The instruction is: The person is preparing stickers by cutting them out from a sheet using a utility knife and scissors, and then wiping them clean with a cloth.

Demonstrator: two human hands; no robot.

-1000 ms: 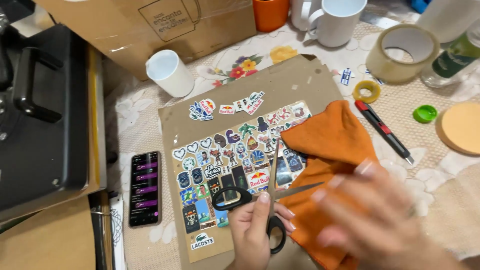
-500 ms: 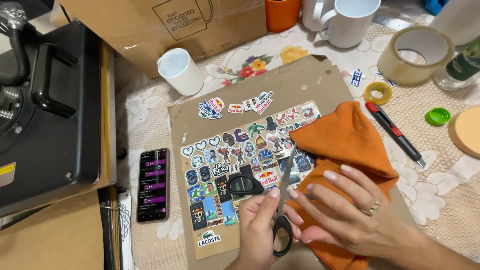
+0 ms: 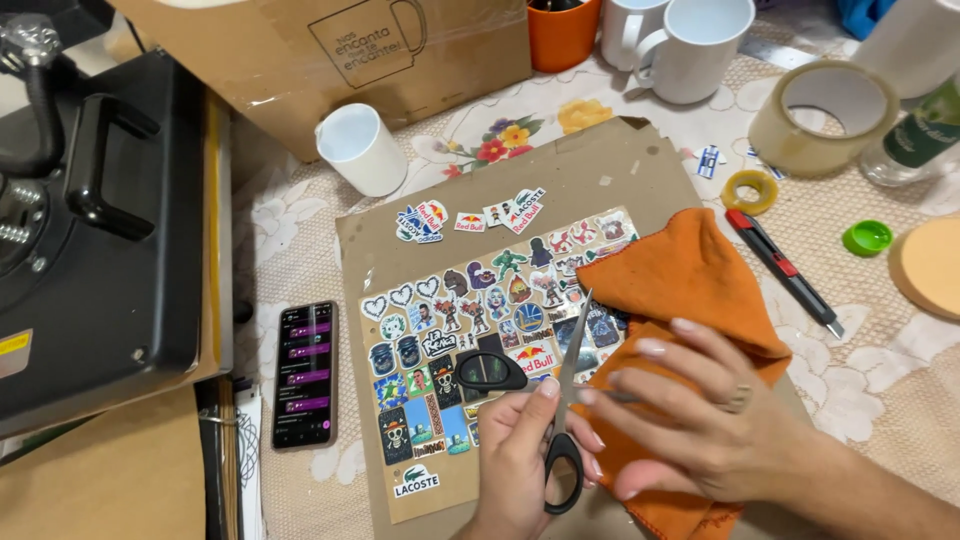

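Two hands over sticker sheet (image 3: 490,340): left hand (image 3: 525,450) now gripping black-handled scissors (image 3: 562,400) blades-up, right hand (image 3: 700,420) shifted down, fingers spread flat on orange cloth (image 3: 690,285), possibly wiping blade.

Bare tablecloth (image 3: 290,235) is lying open between the white mug (image 3: 362,148) and phone (image 3: 305,374); the heat press (image 3: 100,240) is blocking the left, while tape roll (image 3: 825,118) and utility knife (image 3: 785,272) are crowding the right.
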